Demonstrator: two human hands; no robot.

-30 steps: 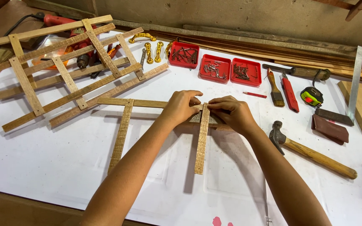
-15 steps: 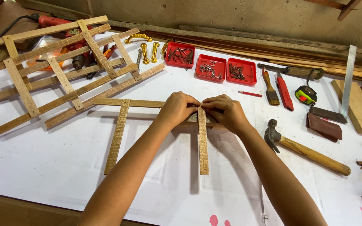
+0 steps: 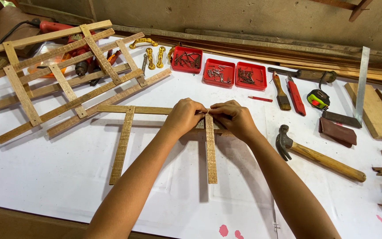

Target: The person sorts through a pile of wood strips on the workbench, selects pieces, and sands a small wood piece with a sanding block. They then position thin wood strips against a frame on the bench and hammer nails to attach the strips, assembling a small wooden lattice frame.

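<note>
Both hands meet at the middle of the white table (image 3: 45, 177), over the top end of an upright wooden slat (image 3: 211, 150) that crosses a long horizontal slat (image 3: 147, 109). The left hand (image 3: 184, 117) has its grip closed, fingertips pinching at the joint, and the right hand (image 3: 235, 118) likewise pinches there with curled fingers; what lies between the fingertips is too small to tell. A second upright slat (image 3: 122, 146) hangs from the horizontal one, well to the left. A slatted lattice frame (image 3: 67, 79) lies at upper left. Three red trays (image 3: 219, 73) of nails stand beyond the hands, and a hammer (image 3: 319, 155) lies near the right forearm.
</note>
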